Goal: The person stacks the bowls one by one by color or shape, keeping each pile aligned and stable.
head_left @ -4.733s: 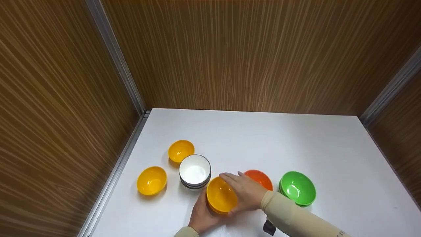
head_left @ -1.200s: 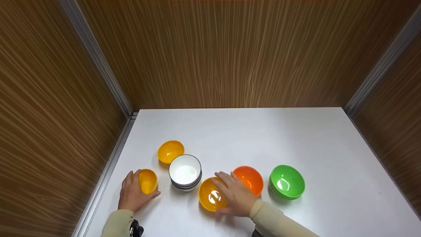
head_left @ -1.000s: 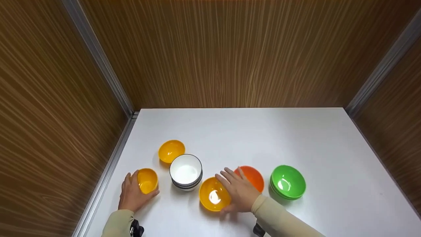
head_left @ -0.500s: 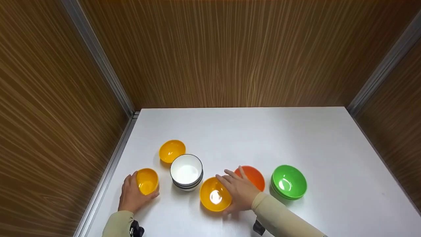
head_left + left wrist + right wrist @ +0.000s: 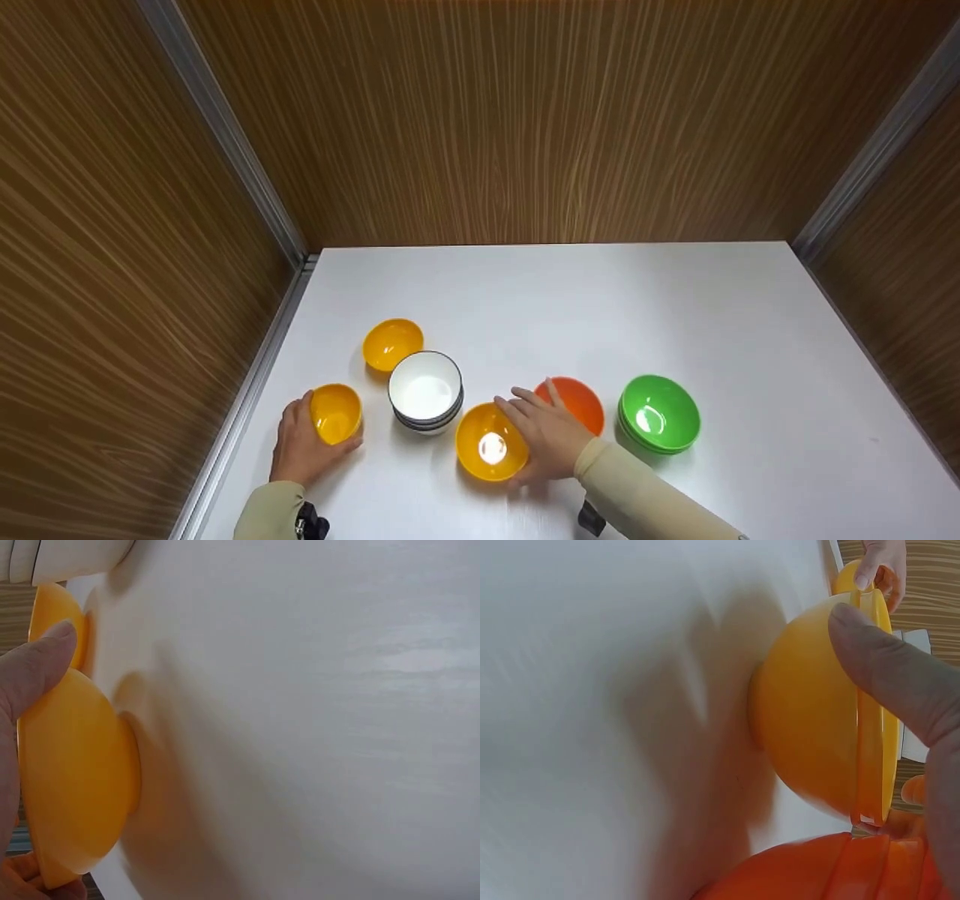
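My left hand (image 5: 304, 448) grips a yellow bowl (image 5: 337, 416) at the left, with the thumb and fingers on opposite sides of its rim. In the left wrist view the bowl (image 5: 75, 772) looks upright; I cannot tell whether its foot touches the table. Near the middle, two nested yellow bowls (image 5: 480, 454) are held by my right hand (image 5: 551, 444). The right wrist view shows the thumb against the outside of the nested bowls (image 5: 802, 690), with fingertips on the far side. That hand partly covers an orange bowl stack (image 5: 581, 409).
A stack of white dark-rimmed bowls (image 5: 425, 386) stands between the hands. Another yellow bowl (image 5: 392, 345) is just behind it. Nested green bowls (image 5: 660, 412) stand at the right. Wood-grain panels (image 5: 525, 120) border the white table (image 5: 570, 307) at the back and sides.
Compared with several seconds ago, my left hand has moved from the middle yellow bowls to the left yellow bowl. My right hand stays at the middle bowls. Over the last second both hands barely move.
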The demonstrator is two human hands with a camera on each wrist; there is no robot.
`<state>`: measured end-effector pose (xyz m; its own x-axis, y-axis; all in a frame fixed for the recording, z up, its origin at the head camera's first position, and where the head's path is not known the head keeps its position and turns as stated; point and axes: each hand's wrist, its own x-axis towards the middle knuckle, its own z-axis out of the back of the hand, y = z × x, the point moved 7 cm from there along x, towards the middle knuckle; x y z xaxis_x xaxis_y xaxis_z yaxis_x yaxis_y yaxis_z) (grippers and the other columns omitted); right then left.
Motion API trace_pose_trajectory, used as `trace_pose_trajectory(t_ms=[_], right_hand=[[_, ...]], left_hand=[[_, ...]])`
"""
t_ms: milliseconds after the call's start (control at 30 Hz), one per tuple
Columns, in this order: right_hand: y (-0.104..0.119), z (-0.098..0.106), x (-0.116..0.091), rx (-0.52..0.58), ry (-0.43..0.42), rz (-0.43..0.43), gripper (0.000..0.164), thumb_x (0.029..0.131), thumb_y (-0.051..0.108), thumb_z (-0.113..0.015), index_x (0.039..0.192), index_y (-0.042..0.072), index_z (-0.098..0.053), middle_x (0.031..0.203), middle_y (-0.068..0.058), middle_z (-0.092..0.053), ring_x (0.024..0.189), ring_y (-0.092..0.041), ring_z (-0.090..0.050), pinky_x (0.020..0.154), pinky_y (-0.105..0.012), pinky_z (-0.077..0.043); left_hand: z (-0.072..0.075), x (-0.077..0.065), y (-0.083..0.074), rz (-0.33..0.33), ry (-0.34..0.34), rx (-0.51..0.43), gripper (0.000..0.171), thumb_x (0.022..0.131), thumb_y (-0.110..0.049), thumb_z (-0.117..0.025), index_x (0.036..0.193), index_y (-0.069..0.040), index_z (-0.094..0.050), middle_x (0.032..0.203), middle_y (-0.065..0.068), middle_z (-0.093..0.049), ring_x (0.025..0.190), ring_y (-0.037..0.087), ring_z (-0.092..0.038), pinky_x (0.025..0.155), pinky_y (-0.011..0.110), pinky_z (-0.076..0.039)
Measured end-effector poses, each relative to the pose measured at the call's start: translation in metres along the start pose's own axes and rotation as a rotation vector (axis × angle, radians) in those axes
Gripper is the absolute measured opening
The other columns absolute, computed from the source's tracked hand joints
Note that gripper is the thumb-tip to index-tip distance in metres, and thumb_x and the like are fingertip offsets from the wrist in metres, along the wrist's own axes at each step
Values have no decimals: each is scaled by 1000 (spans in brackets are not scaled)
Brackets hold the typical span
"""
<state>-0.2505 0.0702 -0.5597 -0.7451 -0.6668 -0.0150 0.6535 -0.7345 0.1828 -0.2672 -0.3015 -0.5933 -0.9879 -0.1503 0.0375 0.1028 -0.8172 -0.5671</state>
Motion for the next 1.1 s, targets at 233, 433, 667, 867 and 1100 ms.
trace_pose_trajectory(t_ms=[233,433,667,867,1100], right_hand=[[1,0,0,4,2,1,118,62,73,-73,151,10,-27,143,-7,-47,139,-30,-30,112,-65,-5],[2,2,-1,-9,-48,34,116,62,70,-75,149,8,-31,138,-8,-51,136,-30,-35,110,-67,-12],[0,2,0,14,-18,16,115,64,70,-74,150,9,-30,140,-7,-50,137,-29,-34,111,-66,-9],[0,3,0,14,-14,10,116,63,71,-73,150,8,-29,140,-8,-49,138,-29,-33,111,-66,-8],[1,2,-1,-12,-35,19,117,62,72,-73,147,3,-34,142,-10,-48,137,-30,-34,110,-67,-12]], left_hand=[[1,-1,-1,2,-2,3,121,58,-55,-87,147,-1,-25,138,27,-32,124,43,-36,102,63,-35],[5,0,-5,-4,-13,3,123,57,-59,-85,147,-2,-24,139,24,-33,124,41,-37,101,62,-36],[14,1,-18,-28,-28,-6,123,57,-57,-86,147,-2,-24,141,24,-32,125,41,-37,102,63,-35],[21,2,-29,-38,-32,-11,120,59,-50,-88,148,-3,-23,142,23,-31,126,40,-37,102,62,-35],[31,0,-43,-75,-65,-17,122,58,-56,-87,148,-3,-24,141,21,-33,125,39,-38,102,62,-36]])
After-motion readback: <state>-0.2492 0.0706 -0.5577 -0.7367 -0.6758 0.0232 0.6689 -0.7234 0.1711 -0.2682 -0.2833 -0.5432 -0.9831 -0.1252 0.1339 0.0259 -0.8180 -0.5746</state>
